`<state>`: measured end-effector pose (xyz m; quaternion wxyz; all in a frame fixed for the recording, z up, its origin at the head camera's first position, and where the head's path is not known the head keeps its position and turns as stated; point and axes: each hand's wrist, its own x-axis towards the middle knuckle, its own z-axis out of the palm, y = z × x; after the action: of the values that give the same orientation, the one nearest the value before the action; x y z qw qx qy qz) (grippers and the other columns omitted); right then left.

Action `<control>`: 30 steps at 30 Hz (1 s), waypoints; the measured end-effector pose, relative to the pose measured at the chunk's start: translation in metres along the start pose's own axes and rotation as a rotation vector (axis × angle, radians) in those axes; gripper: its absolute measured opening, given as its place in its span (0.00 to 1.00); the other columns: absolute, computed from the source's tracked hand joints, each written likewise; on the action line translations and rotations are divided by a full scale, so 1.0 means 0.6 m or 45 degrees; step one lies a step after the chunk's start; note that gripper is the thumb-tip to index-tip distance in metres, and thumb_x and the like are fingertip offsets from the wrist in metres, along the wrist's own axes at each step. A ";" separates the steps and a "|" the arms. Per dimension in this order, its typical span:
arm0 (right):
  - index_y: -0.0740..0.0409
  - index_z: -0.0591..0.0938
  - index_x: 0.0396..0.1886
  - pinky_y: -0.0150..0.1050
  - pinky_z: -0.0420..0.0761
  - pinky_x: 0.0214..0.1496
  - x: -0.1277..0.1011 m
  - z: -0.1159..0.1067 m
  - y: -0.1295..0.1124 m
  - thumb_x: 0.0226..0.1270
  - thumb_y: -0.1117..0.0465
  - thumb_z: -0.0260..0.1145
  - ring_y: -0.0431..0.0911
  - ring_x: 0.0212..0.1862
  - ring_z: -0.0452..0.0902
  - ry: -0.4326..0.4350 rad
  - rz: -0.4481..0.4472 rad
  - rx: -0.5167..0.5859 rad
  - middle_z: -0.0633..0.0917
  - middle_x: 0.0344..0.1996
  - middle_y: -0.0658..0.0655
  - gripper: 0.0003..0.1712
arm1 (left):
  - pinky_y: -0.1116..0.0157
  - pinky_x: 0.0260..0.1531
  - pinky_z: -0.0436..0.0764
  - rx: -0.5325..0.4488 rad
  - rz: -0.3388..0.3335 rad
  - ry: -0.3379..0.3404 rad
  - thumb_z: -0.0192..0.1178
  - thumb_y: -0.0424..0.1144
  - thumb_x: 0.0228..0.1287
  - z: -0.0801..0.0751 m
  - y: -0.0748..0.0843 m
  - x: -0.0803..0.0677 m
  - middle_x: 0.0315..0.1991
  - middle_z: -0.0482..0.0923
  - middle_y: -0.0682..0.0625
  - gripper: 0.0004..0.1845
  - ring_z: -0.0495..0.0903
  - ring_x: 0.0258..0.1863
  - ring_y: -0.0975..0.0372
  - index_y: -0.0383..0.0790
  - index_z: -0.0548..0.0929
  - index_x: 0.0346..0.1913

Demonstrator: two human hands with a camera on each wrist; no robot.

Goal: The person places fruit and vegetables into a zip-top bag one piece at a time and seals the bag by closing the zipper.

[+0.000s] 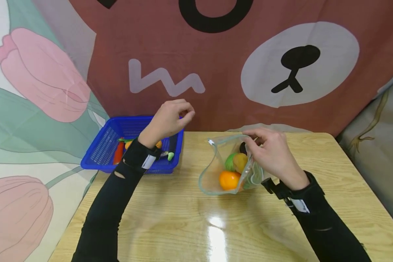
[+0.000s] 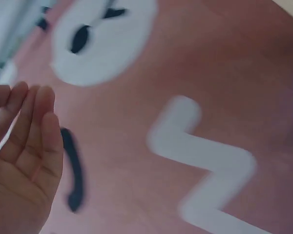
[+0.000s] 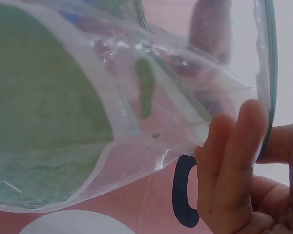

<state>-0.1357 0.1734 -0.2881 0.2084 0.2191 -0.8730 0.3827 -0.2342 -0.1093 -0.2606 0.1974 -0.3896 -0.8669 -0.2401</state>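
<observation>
A bear-print backdrop [image 1: 249,65] fills twelve o'clock, and below it a glossy wooden table [image 1: 183,225] runs to the near edge. At ten o'clock a blue plastic basket [image 1: 104,145] sits on the table's far left corner, holding toy vegetables, among them an orange carrot-like piece [image 1: 118,153]; the rest are half hidden by the wrist. At centre stands a clear zip bag [image 1: 213,174], mouth open toward the camera, with an orange fruit [image 1: 229,180], a yellowish one [image 1: 240,162] and a green one [image 1: 230,162] inside.

The right hand [image 1: 270,153] pinches the bag's rim at two o'clock, holding it open. The left hand [image 1: 170,118] hovers above the basket with its fingers [image 2: 34,117] relaxed, straight and empty.

This looks like the bag-filling step, between items. The next move calls for the left hand to drop into the basket and grasp a piece while the right keeps the mouth wide.

The right wrist view is mostly blurred plastic; a dark item by the right fingers is unclear.
</observation>
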 end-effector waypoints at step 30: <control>0.62 0.84 0.46 0.32 0.74 0.17 -0.003 -0.002 0.004 0.67 0.64 0.61 0.35 0.13 0.71 -0.030 0.016 -0.005 0.82 0.26 0.53 0.11 | 0.55 0.50 0.70 0.223 -0.601 -1.080 0.62 0.33 0.52 0.085 -0.176 -0.044 0.54 0.73 0.40 0.22 0.69 0.51 0.51 0.39 0.78 0.54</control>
<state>-0.1355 0.1762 -0.2895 0.1962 0.2175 -0.8775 0.3798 -0.3073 -0.1569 -0.3436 -0.2008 -0.2279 -0.9524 -0.0246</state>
